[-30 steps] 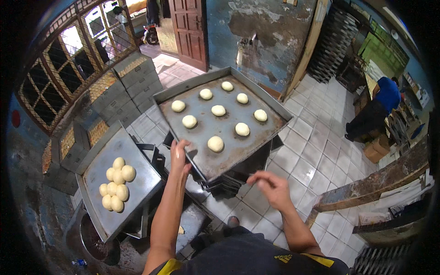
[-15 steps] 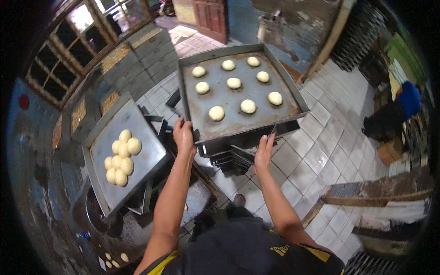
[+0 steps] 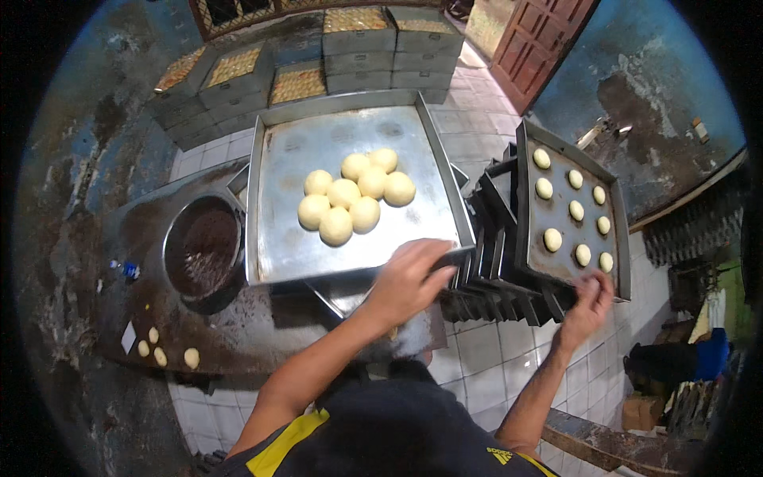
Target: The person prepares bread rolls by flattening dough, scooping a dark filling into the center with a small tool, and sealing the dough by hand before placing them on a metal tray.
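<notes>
A metal tray point(image 3: 292, 143) in the middle holds several large pale dough balls point(image 3: 336, 224) bunched together. My left hand point(image 3: 409, 282) is at its front rim near the right corner, fingers apart and bent over the edge. On the right, a darker tray point(image 3: 556, 266) bearing several small, spaced dough pieces point(image 3: 575, 210) lies on a stack of black trays point(image 3: 494, 246). My right hand point(image 3: 590, 306) has its fingers closed on that tray's near rim. A round pot point(image 3: 181, 238) with dark brown contents stands to the left of the middle tray.
A dark table point(image 3: 139, 310) carries loose dough pieces point(image 3: 191, 357). Stacked metal boxes point(image 3: 358, 60) topped with baked pieces line the back wall, beside a wooden door point(image 3: 531, 44). A person in blue point(image 3: 707, 356) bends at far right, near a cardboard box point(image 3: 640, 413).
The view has swung left, so both trays appear further right. My left hand has left the small-dough tray for the large-ball tray; my right hand has come to the small-dough tray's rim.
</notes>
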Demonstrator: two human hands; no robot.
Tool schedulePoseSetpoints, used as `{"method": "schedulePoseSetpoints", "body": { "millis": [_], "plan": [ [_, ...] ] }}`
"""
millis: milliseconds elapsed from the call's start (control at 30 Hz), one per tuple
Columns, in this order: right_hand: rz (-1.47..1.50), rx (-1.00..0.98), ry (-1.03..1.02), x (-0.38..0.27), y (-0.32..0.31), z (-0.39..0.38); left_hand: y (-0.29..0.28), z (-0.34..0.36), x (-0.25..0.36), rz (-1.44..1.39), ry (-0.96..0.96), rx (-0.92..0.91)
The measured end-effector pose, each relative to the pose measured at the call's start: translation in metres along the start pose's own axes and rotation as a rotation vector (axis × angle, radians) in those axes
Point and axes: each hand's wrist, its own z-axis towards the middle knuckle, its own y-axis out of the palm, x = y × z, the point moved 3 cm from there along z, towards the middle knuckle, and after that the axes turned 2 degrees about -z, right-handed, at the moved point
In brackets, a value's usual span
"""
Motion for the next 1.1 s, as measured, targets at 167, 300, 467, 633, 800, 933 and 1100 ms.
{"method": "schedulePoseSetpoints", "body": {
  "millis": [167, 300, 467, 633, 800, 933, 1100],
  "plan": [
    [-0.093, -0.826, -0.049, -0.045, 0.251, -0.020, -0.102, -0.051, -0.056, 0.501, 0.062, 0.049],
    [-0.499, -0.829, -0.478, 0.002, 0.344, -0.019, -0.122, -0.076, -0.075, 0.245, 0.120, 0.044],
    [-0.522, -0.815, -0.234, -0.060, 0.277, -0.048, -0.143, -0.120, -0.049, -0.040, 0.031, 0.224],
    [-0.251, -0.555, -0.602, -0.131, 0.173, -0.182, -0.063, -0.139, -0.022, -0.720, -0.338, 0.496],
    [-0.089, -0.533, -0.479, -0.129, 0.103, -0.278, -0.025, -0.179, 0.008, -0.842, -0.601, 0.196],
    [0.092, -0.866, 0.286, -0.079, 0.079, -0.343, -0.032, -0.239, 0.011, -0.282, -0.512, 0.321],
    [0.423, -0.808, 0.428, -0.062, 0.115, -0.400, -0.076, -0.271, 0.009, -0.299, -0.790, 0.162]
  ]
}}
